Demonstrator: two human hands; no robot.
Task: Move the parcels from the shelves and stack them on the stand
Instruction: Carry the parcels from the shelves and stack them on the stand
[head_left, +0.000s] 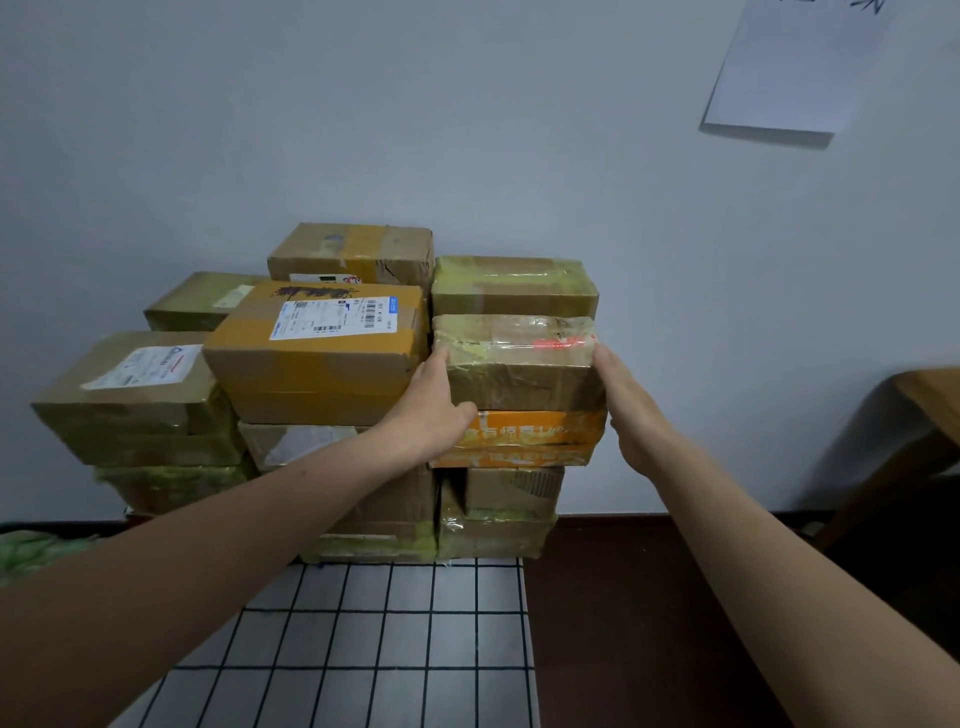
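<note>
Tape-wrapped parcel (519, 364) sits on the orange parcel (524, 436), at the near right of the pile on the grid-topped stand (389, 623). Left hand (434, 402) lies flat on its left end with the thumb along the near bottom edge. Right hand (631, 415) lies flat on its right end, fingers straight, no curl.

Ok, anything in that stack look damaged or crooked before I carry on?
The brown box under the orange parcel looks dented along its front, and the top rear box has scuffed, torn tape near its right corner.
</note>
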